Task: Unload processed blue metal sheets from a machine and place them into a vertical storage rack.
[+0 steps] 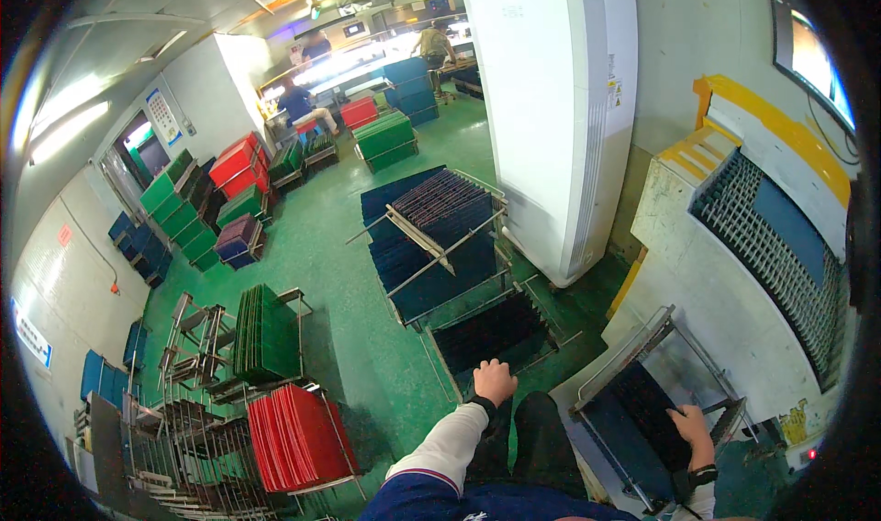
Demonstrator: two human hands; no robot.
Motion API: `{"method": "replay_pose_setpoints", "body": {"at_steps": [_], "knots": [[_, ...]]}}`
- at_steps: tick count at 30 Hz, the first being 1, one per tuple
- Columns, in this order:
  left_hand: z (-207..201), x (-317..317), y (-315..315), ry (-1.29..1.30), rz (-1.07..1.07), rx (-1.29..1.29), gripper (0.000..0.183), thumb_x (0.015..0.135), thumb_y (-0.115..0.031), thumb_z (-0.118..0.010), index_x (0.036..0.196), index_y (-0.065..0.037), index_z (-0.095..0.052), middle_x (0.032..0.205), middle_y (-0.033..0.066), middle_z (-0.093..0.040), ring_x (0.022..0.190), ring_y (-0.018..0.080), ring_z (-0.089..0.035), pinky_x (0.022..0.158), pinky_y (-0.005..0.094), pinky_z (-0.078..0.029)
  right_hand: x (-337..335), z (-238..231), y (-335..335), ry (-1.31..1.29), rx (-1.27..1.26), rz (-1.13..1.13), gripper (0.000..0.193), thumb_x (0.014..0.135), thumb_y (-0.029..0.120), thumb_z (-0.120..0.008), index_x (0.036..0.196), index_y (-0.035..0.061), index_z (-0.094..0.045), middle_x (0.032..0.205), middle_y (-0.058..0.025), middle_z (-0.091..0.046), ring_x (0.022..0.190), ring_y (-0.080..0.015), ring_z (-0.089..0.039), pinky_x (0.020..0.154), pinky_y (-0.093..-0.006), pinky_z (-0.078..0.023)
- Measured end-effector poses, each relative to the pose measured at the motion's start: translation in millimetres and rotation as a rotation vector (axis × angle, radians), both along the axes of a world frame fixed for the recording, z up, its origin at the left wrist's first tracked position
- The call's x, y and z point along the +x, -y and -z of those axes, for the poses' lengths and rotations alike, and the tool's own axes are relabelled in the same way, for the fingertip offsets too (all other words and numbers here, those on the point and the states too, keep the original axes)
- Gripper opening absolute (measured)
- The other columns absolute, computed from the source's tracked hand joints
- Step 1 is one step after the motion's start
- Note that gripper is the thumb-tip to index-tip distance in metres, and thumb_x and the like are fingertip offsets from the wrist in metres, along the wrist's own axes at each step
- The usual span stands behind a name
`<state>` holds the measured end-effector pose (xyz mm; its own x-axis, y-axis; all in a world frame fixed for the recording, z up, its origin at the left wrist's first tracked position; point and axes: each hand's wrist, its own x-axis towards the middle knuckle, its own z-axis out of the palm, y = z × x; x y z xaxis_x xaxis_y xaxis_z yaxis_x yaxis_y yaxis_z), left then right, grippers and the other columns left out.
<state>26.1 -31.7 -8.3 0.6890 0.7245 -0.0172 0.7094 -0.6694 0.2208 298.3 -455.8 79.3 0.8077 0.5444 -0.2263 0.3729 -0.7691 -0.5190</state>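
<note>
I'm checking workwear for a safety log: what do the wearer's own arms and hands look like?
The left hand and right hand are both bare. Each has a dark band at the wrist. The left sleeve is white, turning navy higher up, with thin red trim between; the visible right sleeve is whitish.

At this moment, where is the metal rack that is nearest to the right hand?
In the head view, the metal rack is at the lower right, right of the person's legs, with the right hand at its dark panels.
</note>
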Motion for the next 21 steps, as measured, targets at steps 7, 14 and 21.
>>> {"method": "replay_pose_setpoints", "body": {"at_steps": [7, 14, 21], "knots": [[-4.6, 0.5, 1.9, 0.007, 0.004, -0.006, 0.036, 0.078, -0.037, -0.071, 0.097, -0.007, -0.075, 0.102, 0.0125, -0.067, 0.103, 0.0345, -0.062, 0.081, 0.0493, -0.051, 2.0, 2.4, 2.7, -0.03, -0.022, 0.029, 0.046, 0.084, 0.04, -0.072, 0.09, -0.0061, -0.07, 0.086, -0.029, -0.067, 0.081, -0.0414, -0.068, 0.072, -0.046, -0.049], [-3.1, -0.8, 0.7, -0.003, 0.002, -0.012, 0.036, 0.078, -0.038, -0.071, 0.097, -0.007, -0.075, 0.105, 0.0127, -0.067, 0.105, 0.0341, -0.062, 0.083, 0.049, -0.051, -2.7, -7.2, -2.9, -0.031, -0.019, 0.011, 0.044, 0.085, 0.037, -0.071, 0.091, -0.0066, -0.07, 0.082, -0.0282, -0.066, 0.077, -0.038, -0.068, 0.072, -0.0447, -0.049], [-6.4, 0.6, 1.0, -0.035, -0.001, -0.034, 0.037, 0.079, -0.038, -0.071, 0.099, -0.008, -0.075, 0.107, 0.0126, -0.068, 0.107, 0.0344, -0.061, 0.084, 0.0492, -0.051, -3.4, -8.8, -3.1, -0.008, 0.03, -0.02, 0.045, 0.086, 0.036, -0.07, 0.091, -0.0086, -0.068, 0.074, -0.0281, -0.062, 0.069, -0.0359, -0.065, 0.068, -0.0446, -0.047]]}}
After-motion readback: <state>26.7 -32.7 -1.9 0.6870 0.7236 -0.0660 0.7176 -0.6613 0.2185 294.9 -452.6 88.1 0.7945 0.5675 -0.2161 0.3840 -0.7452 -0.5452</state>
